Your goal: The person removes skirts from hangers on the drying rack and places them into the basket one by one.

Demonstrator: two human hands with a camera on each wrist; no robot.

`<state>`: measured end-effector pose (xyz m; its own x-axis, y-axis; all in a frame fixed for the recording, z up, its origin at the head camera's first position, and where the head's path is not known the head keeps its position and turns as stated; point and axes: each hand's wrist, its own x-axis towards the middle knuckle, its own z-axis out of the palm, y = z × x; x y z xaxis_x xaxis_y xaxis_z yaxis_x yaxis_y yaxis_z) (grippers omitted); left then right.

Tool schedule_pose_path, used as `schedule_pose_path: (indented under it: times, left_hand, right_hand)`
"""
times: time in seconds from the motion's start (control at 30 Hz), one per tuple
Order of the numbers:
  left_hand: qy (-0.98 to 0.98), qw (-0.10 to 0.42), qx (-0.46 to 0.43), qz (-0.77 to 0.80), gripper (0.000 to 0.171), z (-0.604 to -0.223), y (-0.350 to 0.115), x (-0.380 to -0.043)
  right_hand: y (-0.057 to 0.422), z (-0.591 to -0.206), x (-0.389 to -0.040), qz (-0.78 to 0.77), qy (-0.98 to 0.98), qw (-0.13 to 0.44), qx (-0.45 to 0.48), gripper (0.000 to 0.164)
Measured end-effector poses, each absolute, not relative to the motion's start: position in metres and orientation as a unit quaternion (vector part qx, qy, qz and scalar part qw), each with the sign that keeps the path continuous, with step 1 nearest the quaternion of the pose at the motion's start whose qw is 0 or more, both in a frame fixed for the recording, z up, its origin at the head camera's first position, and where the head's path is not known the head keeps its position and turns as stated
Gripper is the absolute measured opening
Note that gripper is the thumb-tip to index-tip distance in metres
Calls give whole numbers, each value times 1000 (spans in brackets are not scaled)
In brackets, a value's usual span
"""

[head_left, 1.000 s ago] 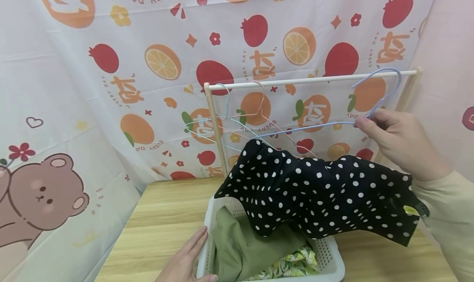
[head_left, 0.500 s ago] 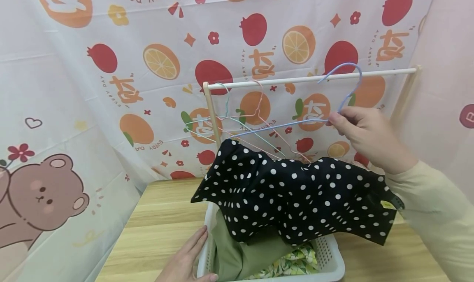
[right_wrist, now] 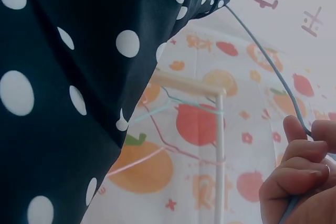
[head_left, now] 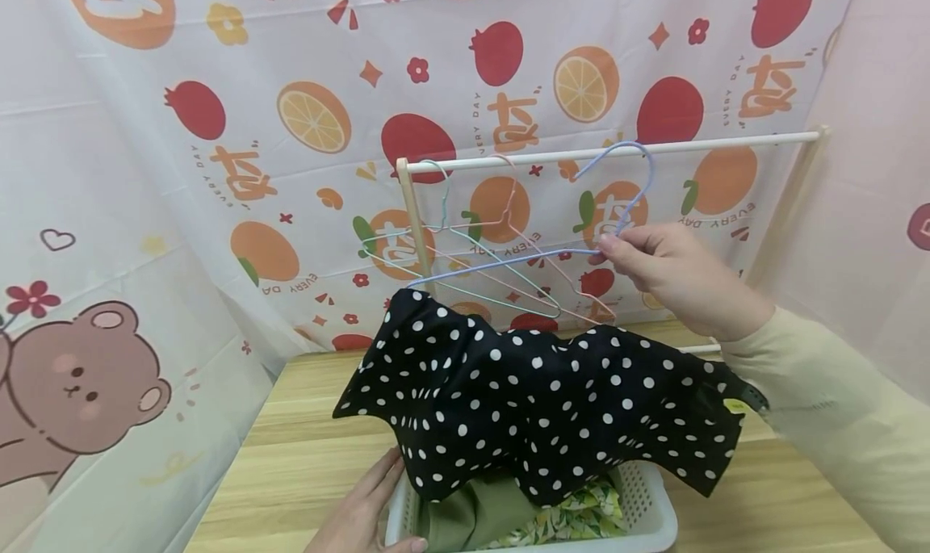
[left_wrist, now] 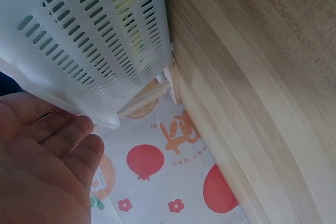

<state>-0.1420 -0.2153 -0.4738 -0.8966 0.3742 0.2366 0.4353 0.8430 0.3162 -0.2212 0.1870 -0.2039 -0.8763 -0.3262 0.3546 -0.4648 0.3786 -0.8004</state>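
Note:
My right hand (head_left: 679,270) pinches a blue wire clothes hanger (head_left: 508,258) just below its hook. From the hanger drapes a black garment with white polka dots (head_left: 538,400), its lower edge over a white plastic basket (head_left: 650,509). The hook is in front of the white rack rail (head_left: 726,143); whether they touch, I cannot tell. In the right wrist view, the fingers (right_wrist: 302,174) curl round the blue wire. My left hand (head_left: 363,509) rests against the basket's left side with fairly straight fingers. Olive-green cloth (head_left: 475,513) and lemon-print cloth (head_left: 574,517) lie inside the basket.
A mint-green hanger (head_left: 501,262) and a pink hanger (head_left: 559,266) hang at the rail's left end. The rack's wooden left post (head_left: 412,214) stands beside them. Beneath the basket is a wood-grain table (head_left: 305,424). A fruit-print curtain (head_left: 320,36) hangs behind.
My right hand has carried the blue hanger and polka-dot garment leftward along the rail, lately also slightly lower. The garment now covers more of the olive cloth. My left hand has stayed at the basket.

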Motion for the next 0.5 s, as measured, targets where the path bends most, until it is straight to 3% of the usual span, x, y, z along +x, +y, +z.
schedule_pose_path:
  times: [0.23,0.5]
  left_hand:
    - [-956,85,-221,-174,94,-474,-215,-143]
    - [-937,173,-264,-147,103,-476,-218,-147]
  right_hand:
    - [174,-205,-228,494,-822,86,271,31]
    - [163,-210,-233,486,-823,123,267,30]
